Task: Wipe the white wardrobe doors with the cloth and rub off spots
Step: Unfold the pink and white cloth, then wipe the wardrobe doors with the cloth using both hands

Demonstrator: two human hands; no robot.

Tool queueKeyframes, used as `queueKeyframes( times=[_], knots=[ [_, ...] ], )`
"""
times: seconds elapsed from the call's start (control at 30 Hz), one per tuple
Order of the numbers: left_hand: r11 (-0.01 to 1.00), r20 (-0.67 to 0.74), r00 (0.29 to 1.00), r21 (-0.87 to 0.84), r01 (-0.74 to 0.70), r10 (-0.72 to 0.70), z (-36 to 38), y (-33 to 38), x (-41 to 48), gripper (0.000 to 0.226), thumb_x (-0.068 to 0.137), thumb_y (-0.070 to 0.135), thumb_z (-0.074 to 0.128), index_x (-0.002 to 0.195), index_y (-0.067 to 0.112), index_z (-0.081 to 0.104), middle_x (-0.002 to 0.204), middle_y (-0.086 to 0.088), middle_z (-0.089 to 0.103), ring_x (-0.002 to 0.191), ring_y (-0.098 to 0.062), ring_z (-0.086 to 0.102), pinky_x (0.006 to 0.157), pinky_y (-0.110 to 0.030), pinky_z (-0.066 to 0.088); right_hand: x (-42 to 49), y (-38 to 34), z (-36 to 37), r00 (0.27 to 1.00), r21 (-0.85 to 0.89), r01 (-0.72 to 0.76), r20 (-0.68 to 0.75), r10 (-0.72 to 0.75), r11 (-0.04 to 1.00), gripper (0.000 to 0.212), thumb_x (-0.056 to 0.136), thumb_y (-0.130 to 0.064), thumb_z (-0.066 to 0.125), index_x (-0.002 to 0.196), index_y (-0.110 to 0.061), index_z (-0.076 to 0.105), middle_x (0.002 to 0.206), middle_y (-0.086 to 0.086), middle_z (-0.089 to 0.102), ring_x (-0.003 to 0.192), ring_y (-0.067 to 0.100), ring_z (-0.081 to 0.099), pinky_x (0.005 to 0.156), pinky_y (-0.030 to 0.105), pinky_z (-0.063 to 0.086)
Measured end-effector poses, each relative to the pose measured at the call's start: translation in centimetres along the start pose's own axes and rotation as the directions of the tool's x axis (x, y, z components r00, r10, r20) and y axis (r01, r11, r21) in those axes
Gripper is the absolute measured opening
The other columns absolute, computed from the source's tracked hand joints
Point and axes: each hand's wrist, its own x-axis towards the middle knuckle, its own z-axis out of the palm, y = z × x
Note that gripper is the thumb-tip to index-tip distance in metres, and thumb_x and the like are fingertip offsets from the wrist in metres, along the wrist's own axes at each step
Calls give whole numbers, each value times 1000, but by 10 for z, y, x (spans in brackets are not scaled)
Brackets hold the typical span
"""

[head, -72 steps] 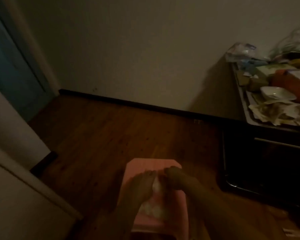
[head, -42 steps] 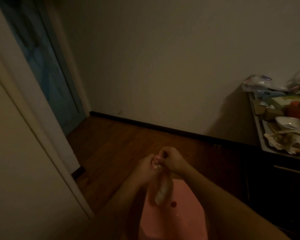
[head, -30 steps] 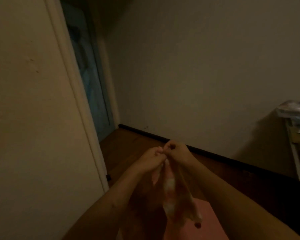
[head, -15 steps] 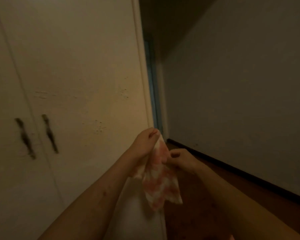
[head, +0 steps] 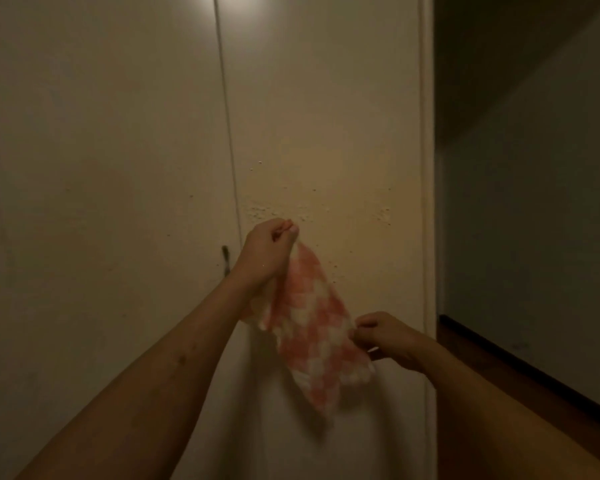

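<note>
Head view: left hand (head: 269, 252) clenched on the top corner of the pink checked cloth (head: 314, 327), right hand (head: 383, 336) pinching its lower edge. Cloth stretched slantwise, upper-left to lower-right. Spots (head: 383, 213) on the white wardrobe door (head: 326, 116) just above the left hand, nearer than the right.

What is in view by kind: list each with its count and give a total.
Hands: 2 (left hand, right hand)
Checked cloth: 1, held by both hands
Wardrobe doors: 2 (left door, right door)
Dark door handle: 1
Total: 6
</note>
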Motion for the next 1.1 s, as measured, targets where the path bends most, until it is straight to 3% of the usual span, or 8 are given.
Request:
queueKeyframes(
  times=[0.13, 0.27, 0.37, 0.5, 0.73, 0.9, 1.0, 1.1],
  knots=[
    [997, -146, 989, 62, 41, -31, -56, -18, -2, 37, 93, 22, 54, 64, 2, 43, 59, 2, 37, 56, -10, 34, 52, -25, 27, 14, -41, 16, 996, -54, 85, -16, -86, 995, 22, 94, -11, 53, 74, -7, 59, 73, 11, 48, 64, 21, 45, 58, 32, 35],
    [986, -292, 954, 128, 106, -64, -113, -33, -7, 38, 92, 23, 56, 59, 16, 39, 54, 8, 36, 54, -9, 35, 53, -29, 30, 25, -92, 25, 971, -63, 206, -107, -212, 977, 22, 98, -11, 54, 84, -4, 69, 67, 4, 64, 50, 14, 58, 42, 21, 39],
    [976, -332, 940, 168, 136, -74, -151, -41, -11, 39, 91, 22, 58, 57, 21, 38, 54, 9, 36, 54, -7, 34, 52, -30, 30, 36, -132, 31, 933, -103, 301, -176, -315, 948, 16, 97, -14, 60, 90, -9, 74, 83, 9, 72, 65, 15, 66, 52, 24, 51],
    [951, -395, 915, 243, 192, -84, -196, -50, -12, 32, 91, 16, 58, 63, 14, 44, 59, 7, 44, 59, -8, 42, 52, -22, 32, 55, -187, 40, 843, -384, 361, -254, -473, 850, 9, 92, -18, 69, 94, -10, 73, 92, 9, 70, 81, 21, 64, 74, 32, 53],
    [949, -530, 846, 228, 216, -65, -264, -60, -4, 3, 93, 10, 53, 92, 12, 50, 85, -2, 57, 76, -18, 52, 65, -27, 35, 69, -275, 67, 757, -428, 520, -170, -631, 739, 14, 94, -1, 54, 88, -12, 48, 85, 13, 62, 70, 23, 53, 60, 32, 44],
    [917, -522, 852, 315, 245, -48, -295, -64, 4, 23, 85, -2, 35, 84, 20, 42, 75, -6, 55, 59, -27, 52, 49, -34, 42, 79, -320, 82, 673, -512, 566, -165, -721, 646, 39, 78, 17, 43, 68, -20, 50, 77, 9, 63, 74, 22, 55, 57, 15, 40],
    [883, -490, 871, 385, 267, -50, -308, -65, 13, 36, 71, -9, 31, 68, 18, 55, 75, -6, 54, 57, -30, 57, 44, -25, 41, 88, -338, 90, 654, -562, 541, -186, -733, 625, 44, 80, 13, 49, 65, -26, 59, 86, 6, 67, 89, 26, 63, 78, 31, 51],
    [837, -455, 889, 466, 287, -52, -319, -64, 28, 34, 78, -12, 37, 79, 13, 59, 94, -4, 50, 64, -23, 53, 42, -25, 41, 96, -354, 95, 619, -665, 466, -226, -752, 584, 30, 89, 1, 52, 85, -23, 69, 107, 5, 66, 102, 27, 60, 87, 39, 51]
  ],
)
